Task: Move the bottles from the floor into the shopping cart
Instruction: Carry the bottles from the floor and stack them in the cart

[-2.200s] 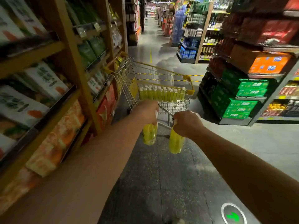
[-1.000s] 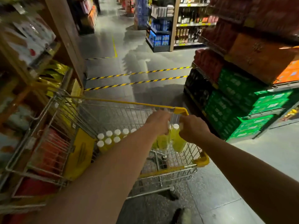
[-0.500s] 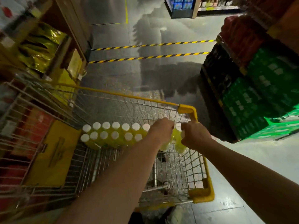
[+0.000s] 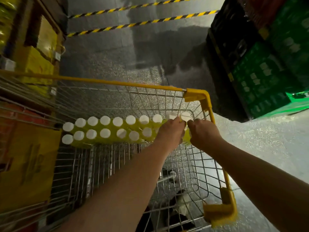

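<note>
The left hand (image 4: 170, 133) has its fingers curled round a bottle (image 4: 172, 116) just under the cap. The right hand (image 4: 204, 133) grips a second bottle (image 4: 186, 116) the same way. Both bottles are low in the corner of the cart (image 4: 197, 95). Being full, smooth plastic, they are probably weighty and slippery, so the neck is the sure hold. Two rows of bottles (image 4: 105, 120) crowd the left, with the cart's side close on the right.

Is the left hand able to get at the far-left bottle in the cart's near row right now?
Probably yes, once it lets go. The left hand is at the rows' right end, fingers seemingly curled on a bottle. The cart is open-topped and nothing covers the far-left bottle.
</note>
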`<state>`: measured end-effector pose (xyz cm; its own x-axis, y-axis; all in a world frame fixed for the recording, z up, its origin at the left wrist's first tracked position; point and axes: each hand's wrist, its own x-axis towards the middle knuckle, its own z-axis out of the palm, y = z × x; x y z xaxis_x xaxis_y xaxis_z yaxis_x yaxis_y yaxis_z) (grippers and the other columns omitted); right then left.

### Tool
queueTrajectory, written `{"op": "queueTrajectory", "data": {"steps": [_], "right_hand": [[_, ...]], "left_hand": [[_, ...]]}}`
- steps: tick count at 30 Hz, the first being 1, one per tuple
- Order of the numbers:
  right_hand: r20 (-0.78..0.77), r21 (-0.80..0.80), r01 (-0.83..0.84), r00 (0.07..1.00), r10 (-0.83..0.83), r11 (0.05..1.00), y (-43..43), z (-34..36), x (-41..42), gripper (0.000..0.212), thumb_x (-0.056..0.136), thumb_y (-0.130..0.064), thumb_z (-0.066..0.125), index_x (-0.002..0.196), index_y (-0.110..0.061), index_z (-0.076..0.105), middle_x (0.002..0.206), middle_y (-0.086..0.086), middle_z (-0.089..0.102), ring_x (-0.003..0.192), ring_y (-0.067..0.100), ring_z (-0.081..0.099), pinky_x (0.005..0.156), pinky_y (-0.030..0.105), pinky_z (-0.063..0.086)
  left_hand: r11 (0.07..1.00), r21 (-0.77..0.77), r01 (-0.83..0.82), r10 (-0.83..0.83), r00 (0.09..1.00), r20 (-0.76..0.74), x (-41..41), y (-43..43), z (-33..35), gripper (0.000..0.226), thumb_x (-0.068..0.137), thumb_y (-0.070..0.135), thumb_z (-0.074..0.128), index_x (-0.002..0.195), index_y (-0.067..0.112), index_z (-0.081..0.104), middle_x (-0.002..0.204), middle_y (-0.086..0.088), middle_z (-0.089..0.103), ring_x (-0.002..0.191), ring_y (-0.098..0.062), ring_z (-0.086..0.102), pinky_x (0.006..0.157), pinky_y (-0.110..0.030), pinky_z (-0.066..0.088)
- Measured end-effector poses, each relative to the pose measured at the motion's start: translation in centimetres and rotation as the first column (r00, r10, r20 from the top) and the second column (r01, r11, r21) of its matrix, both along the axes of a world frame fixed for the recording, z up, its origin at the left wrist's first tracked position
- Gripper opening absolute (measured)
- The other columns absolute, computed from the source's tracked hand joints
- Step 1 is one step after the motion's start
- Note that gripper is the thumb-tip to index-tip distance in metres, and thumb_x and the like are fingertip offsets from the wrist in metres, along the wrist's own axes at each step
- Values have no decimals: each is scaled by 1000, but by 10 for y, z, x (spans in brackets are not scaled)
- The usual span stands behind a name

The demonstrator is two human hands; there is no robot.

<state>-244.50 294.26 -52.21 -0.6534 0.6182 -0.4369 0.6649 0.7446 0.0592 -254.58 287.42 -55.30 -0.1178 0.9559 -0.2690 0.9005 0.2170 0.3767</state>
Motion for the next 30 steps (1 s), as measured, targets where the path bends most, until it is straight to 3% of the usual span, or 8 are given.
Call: {"op": "queueTrajectory", "data": {"steps": [9, 14, 19, 22, 30], "right_hand": [[77, 53, -85, 994, 81, 995, 14, -24, -15, 25, 91, -4, 49, 114, -11, 56, 109, 7, 64, 102, 24, 63, 76, 30, 50], [117, 43, -129, 985, 124, 991, 11, -43, -14, 26, 89, -5, 51, 114, -12, 52, 103, 4, 64, 94, 23, 66, 72, 30, 53], [-11, -1, 15, 1000, -15, 1000, 13, -59, -11, 25, 91, -9, 53, 114, -19, 52, 108, 4, 64, 108, 22, 58, 82, 29, 45], [-57, -9, 3, 998, -4, 1000, 10, -68, -6, 25, 93, -7, 46, 115, -16, 50, 111, 3, 61, 108, 22, 57, 87, 29, 44], [-93, -74, 64, 993, -71, 995, 10, -79, -6, 23, 91, -6, 53, 112, -14, 52, 109, 7, 53, 102, 26, 58, 77, 31, 43]], "left_hand": [[992, -106, -67, 63, 997, -42, -2, 21, -32, 24, 97, 12, 46, 119, 3, 51, 116, -12, 52, 106, -29, 55, 79, -37, 47], [990, -121, -72, 67, 997, -45, 1, 17, -47, 21, 97, 12, 48, 116, 4, 52, 114, -12, 52, 106, -29, 54, 80, -39, 48], [992, -103, -72, 66, 996, -60, 1, 19, -58, 22, 98, 14, 46, 118, 5, 51, 115, -11, 51, 108, -29, 53, 75, -35, 45], [996, -62, -59, 53, 994, -100, -1, 13, -67, 26, 94, 10, 53, 119, 6, 49, 114, -11, 53, 106, -27, 55, 77, -33, 47], [989, -133, -70, 69, 998, -9, -4, 9, -79, 25, 97, 12, 48, 119, 3, 51, 117, -12, 49, 106, -28, 54, 84, -39, 49]]}}
